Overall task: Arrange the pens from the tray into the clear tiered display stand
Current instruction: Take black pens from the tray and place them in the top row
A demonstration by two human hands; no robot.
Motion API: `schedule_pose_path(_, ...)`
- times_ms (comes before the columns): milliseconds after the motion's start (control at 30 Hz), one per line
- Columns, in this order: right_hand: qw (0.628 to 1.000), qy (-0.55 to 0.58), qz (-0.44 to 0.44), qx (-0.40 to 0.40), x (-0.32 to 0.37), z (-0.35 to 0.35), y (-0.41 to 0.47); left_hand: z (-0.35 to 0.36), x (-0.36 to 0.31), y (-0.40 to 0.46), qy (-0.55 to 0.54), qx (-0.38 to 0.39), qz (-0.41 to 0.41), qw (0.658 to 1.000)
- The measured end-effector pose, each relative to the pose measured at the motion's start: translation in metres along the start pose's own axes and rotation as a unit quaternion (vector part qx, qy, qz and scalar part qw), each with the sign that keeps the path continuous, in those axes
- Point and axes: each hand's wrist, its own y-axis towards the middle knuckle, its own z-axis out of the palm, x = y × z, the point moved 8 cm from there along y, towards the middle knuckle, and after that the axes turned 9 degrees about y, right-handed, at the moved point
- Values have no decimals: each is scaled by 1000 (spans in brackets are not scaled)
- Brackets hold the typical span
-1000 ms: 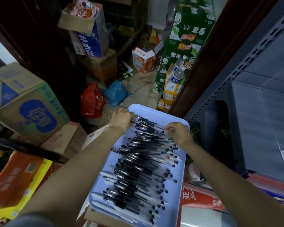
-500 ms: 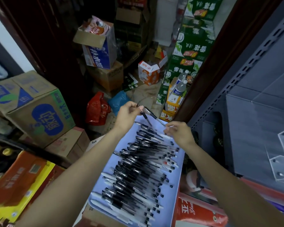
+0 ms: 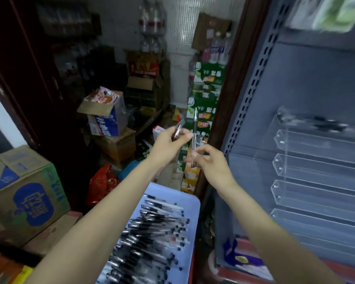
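Tray (image 3: 194, 206), nearest: loose pens (image 3: 152, 232) heaped crosswise. Above the tray: right hand (image 3: 210, 163) pinches one upright pen (image 3: 194, 136); left hand (image 3: 170, 140) grips another pen (image 3: 177, 130). Display stand (image 3: 316, 160), right of the tray: tiers run sideways, nearer the right hand; the upright pen likely needs laying level.

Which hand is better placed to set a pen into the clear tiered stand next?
Right. The right hand pinches an upright clear pen with black cap beside the clear tiered acrylic stand; the left hand is farther.
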Motion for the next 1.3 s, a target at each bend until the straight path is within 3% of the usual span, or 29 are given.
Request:
schedule_pose_path(200, 995, -34, -63, -63, 46, -108, -15, 74, -109, 13, 38, 14, 111, 993)
schedule_pose_path(400, 977, -71, -116, -165, 66, -282, -45, 175, -204, 23, 145, 11, 194, 970)
schedule_pose_path(700, 937, -162, -97, -294, 52, -480, -71, 325, -277, 31, 344, 3, 225, 912)
schedule_pose_path(933, 950, -191, -2, -247, 13, -524, -56, 387, -264, 54, 433, 48, 178, 882)
schedule_pose_path(1133, 966, -159, 20, -204, -2, -523, -45, 404, -261, 73, 484, 83, 123, 862)
schedule_pose_path(1300, 966, -165, 22, -199, -8, -525, -40, 414, -259, 79, 492, 156, 130, 847)
